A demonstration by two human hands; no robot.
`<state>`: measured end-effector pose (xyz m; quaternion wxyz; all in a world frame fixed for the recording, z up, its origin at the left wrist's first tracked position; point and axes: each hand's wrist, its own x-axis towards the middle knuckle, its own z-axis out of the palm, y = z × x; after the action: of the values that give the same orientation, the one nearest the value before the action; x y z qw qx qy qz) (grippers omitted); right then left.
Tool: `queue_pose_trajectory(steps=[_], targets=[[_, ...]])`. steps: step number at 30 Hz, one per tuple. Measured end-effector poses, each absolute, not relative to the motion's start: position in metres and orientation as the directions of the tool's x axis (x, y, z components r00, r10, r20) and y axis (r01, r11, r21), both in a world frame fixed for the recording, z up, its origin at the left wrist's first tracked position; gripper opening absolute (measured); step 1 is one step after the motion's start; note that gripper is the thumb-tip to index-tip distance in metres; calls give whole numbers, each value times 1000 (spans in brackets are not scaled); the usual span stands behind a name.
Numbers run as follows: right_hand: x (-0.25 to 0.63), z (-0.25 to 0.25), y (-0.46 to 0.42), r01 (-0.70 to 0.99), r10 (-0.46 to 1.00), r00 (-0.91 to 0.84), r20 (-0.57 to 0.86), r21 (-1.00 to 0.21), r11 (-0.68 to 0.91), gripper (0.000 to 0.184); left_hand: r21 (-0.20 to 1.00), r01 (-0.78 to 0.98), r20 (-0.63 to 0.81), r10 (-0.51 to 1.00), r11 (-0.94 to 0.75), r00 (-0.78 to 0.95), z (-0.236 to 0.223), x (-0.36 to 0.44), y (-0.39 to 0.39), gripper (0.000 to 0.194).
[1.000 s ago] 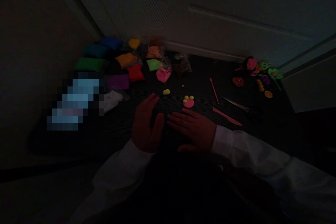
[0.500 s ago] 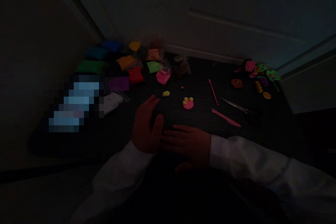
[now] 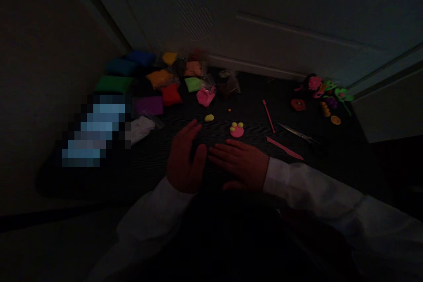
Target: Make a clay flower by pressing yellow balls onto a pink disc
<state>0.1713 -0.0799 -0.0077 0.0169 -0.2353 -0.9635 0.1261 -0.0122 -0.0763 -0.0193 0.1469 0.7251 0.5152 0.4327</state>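
Note:
Fingers stretched and thumb apart, my left hand [image 3: 184, 158] is held on edge above the dark tabletop, palm turned to the right. My right hand [image 3: 243, 163] is flat, palm down, its fingertips pointing at the left palm. Nothing shows in either hand; the undersides are hidden. Just beyond the right fingers lies a pink clay disc [image 3: 237, 132] with several yellow clay balls [image 3: 241, 124] along its upper and left edge. A loose lump of yellow clay [image 3: 209, 117] sits beyond the left fingertips, and a tiny orange bit [image 3: 229, 110] lies near it.
Bags of coloured clay, including a purple one [image 3: 150, 105], crowd the back left beside a blurred bright screen [image 3: 102, 125]. To the right lie a pink stick tool [image 3: 269, 116], a pink plastic knife [image 3: 284, 148] and scissors [image 3: 297, 133]. Clay flowers [image 3: 314, 83] sit far right.
My right hand has moved forward and slightly right, closer to the pink disc, with its fingertips now a little apart from the left thumb. My left hand has hardly moved.

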Motion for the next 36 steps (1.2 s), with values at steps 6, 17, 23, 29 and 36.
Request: queue_pose_trajectory(steps=[6,17,23,29,36], targets=[[171,-9,-83,363,379,-926,5,-271,891,67,665,617,473,876,-421,88,-20,-12,-77,42],[166,-11,-89,410,426,-904,27,-224,884,67,654,626,476,874,-425,96,-19,-12,-77,43],[193,23,-68,567,582,-792,184,-133,813,58,612,674,473,874,-414,108,-16,-10,-76,44],[263,28,-79,932,922,-308,236,-120,342,33,527,653,414,835,-544,361,-15,-5,-77,33],[285,-1,-93,973,989,-146,17,-179,146,32,466,676,231,815,-572,531,-19,19,-79,37]])
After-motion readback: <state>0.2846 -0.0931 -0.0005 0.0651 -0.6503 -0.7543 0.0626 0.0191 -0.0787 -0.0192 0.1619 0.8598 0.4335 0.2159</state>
